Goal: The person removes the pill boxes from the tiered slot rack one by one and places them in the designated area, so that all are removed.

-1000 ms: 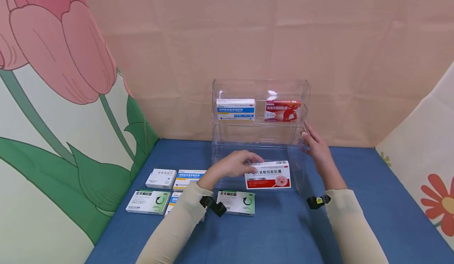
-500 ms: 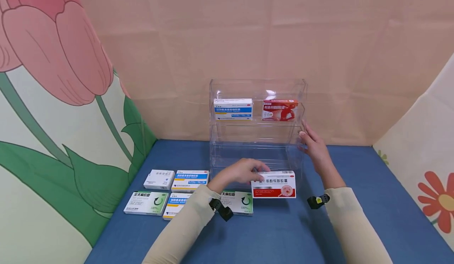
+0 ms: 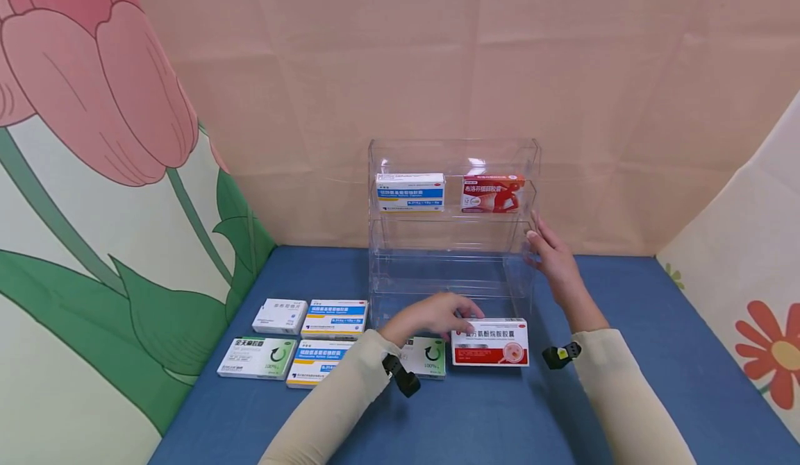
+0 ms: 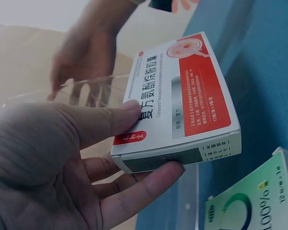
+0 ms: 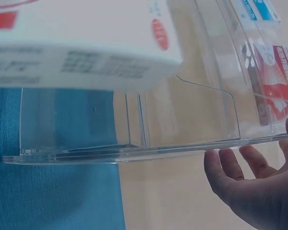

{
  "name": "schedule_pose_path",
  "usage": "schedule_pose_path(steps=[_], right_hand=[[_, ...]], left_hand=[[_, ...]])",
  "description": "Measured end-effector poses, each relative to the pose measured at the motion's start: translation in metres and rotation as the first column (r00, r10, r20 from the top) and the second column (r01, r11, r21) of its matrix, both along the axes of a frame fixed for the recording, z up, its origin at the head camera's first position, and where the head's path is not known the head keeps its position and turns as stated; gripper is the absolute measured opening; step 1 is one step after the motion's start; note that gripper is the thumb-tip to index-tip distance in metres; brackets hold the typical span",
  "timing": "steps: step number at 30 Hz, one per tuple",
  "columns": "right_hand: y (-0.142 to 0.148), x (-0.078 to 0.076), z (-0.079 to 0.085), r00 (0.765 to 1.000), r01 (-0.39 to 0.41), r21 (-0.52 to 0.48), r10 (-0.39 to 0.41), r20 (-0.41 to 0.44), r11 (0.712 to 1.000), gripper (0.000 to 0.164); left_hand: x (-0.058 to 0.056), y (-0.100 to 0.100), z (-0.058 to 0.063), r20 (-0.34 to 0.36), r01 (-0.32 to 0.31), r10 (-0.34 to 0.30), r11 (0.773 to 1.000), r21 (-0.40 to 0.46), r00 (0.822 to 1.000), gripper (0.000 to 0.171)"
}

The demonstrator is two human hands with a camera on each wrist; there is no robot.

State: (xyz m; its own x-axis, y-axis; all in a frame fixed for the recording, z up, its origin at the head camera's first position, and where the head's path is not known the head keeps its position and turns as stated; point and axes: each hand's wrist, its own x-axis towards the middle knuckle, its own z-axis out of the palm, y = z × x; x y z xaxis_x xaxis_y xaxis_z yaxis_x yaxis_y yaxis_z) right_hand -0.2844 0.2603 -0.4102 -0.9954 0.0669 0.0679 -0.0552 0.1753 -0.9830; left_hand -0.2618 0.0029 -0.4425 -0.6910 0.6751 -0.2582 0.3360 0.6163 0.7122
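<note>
Red-and-white box (image 3: 490,343) pinched in left hand (image 3: 437,314), just in front of clear rack (image 3: 446,237); right hand (image 3: 555,265) grips rack's side. Two boxes (image 3: 410,194) already on upper tier (image 3: 453,219); five boxes (image 3: 334,318) lie unracked on tabletop (image 3: 475,416).

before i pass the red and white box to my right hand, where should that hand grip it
Your right hand should probably take the right end, coming from the right: the flat red-and-white box has that short end uncovered, while your left hand pinches the left end.
</note>
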Motion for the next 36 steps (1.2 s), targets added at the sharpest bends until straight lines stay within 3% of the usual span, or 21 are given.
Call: schedule_pose_path(steps=[9, 20, 30, 36], right_hand=[[-0.001, -0.002, 0.000, 1.000, -0.020, -0.035, 0.020, 0.008, 0.999, 0.058], [-0.001, -0.002, 0.001, 1.000, -0.021, -0.046, 0.021, 0.015, 0.999, 0.058], [0.000, -0.001, -0.001, 1.000, -0.017, -0.023, 0.017, -0.001, 1.000, 0.059], [0.001, 0.002, 0.001, 1.000, -0.012, -0.008, 0.012, -0.001, 1.000, 0.056]], left_hand=[[0.000, 0.002, -0.015, 0.027, 0.015, -0.015, 1.000, -0.006, 1.000, 0.029], [0.002, 0.002, -0.020, 0.092, 0.005, -0.006, 1.000, 0.005, 0.996, 0.030], [0.010, 0.002, -0.019, 0.018, 0.001, -0.001, 0.999, -0.040, 1.000, 0.028], [0.012, 0.004, -0.019, -0.056, 0.046, -0.051, 0.996, -0.080, 0.997, 0.031]])
